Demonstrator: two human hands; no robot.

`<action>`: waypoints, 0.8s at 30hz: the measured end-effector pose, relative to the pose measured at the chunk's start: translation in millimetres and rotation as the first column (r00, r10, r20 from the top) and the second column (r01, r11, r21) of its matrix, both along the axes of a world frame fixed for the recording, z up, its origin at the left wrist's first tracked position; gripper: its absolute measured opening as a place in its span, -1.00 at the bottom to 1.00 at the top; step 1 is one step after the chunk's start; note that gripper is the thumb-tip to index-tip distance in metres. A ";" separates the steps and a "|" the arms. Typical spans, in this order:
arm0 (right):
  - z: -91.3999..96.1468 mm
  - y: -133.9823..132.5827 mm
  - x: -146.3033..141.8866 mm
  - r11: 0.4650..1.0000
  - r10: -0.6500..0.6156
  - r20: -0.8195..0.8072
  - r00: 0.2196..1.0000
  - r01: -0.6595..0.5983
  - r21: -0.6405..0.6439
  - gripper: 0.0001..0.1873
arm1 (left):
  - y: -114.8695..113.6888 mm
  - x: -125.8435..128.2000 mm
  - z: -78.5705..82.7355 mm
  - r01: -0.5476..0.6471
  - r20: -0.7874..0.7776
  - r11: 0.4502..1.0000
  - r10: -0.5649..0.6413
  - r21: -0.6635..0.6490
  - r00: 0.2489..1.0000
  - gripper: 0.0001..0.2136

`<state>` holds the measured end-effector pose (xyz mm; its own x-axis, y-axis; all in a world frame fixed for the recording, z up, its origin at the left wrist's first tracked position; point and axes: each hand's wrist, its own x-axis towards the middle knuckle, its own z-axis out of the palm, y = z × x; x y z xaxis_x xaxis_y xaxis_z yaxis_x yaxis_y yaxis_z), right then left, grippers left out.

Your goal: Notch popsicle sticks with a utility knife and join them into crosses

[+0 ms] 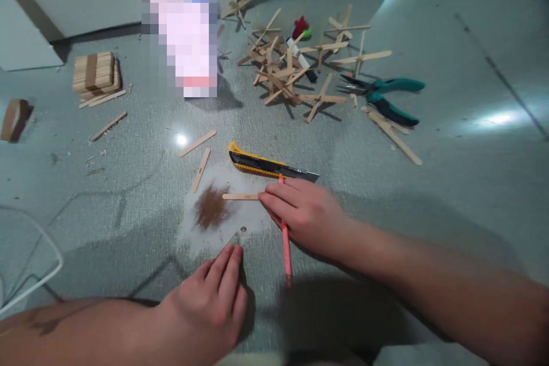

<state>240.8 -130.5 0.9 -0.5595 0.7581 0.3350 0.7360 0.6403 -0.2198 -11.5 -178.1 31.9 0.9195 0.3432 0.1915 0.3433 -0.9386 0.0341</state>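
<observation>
My right hand point(306, 214) is closed, its fingertips on the end of a wooden craft stick point(241, 197) that lies flat and points left. A pink pencil point(286, 251) runs under the same hand, its tip showing past the fingers. Just beyond them lies a yellow and black utility knife point(261, 164) with some blade out. My left hand point(214, 291) rests nearer, fingers pressed together on a thin flat piece point(230, 242) with a pointed end; its kind is mostly hidden. Between the hands and the knife is a brown smudge point(212, 206) on a whitish patch of floor.
Several crossed-stick pieces point(278, 77) are heaped at the back, around a marker point(302, 60). Green-handled pliers point(386, 94) lie right of them. A banded stick bundle point(96, 73) sits at the left. Two loose sticks point(201, 170) lie near the smudge. A white cable point(54, 246) curves at far left.
</observation>
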 end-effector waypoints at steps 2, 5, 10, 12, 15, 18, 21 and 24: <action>-0.6 -0.6 -0.4 1.000 -0.002 0.002 1.000 0.002 -0.005 -0.74 | -2.2 1.2 -3.6 -0.013 0.012 1.000 0.013 0.005 1.000 -0.73; -1.8 -0.4 -0.9 1.000 -0.003 0.002 1.000 0.003 -0.017 -0.73 | -4.5 2.4 -6.9 -0.021 0.013 1.000 0.021 0.018 1.000 -0.71; -1.4 1.0 -1.9 1.000 -0.002 -0.003 1.000 0.002 -0.027 -0.70 | -5.0 2.9 -6.9 -0.036 0.011 0.999 0.035 0.018 0.999 -0.71; -1.0 1.1 -2.2 0.999 -0.004 -0.006 1.000 0.004 -0.033 -0.71 | -5.6 3.9 -6.4 -0.059 0.010 0.998 0.059 0.014 0.998 -0.72; -1.0 1.1 -2.2 0.999 -0.003 -0.011 1.000 0.002 -0.034 -0.72 | -8.2 6.3 -7.0 -0.087 0.007 0.996 0.087 0.014 0.996 -0.73; -1.8 1.3 -1.9 1.000 0.002 -0.015 1.000 -0.002 -0.023 -0.71 | -10.6 7.4 -7.1 -0.074 0.010 0.996 0.074 0.051 0.997 -0.70; -2.2 1.8 -1.5 1.000 0.005 -0.014 1.000 -0.006 -0.010 -0.72 | -6.5 5.3 -3.2 0.037 -0.012 0.995 -0.036 0.091 0.999 -0.66; -1.4 1.9 -1.1 1.000 0.008 -0.007 1.000 -0.008 0.004 -0.72 | 7.1 1.5 3.7 0.230 -0.016 0.968 -0.230 0.104 0.973 -0.65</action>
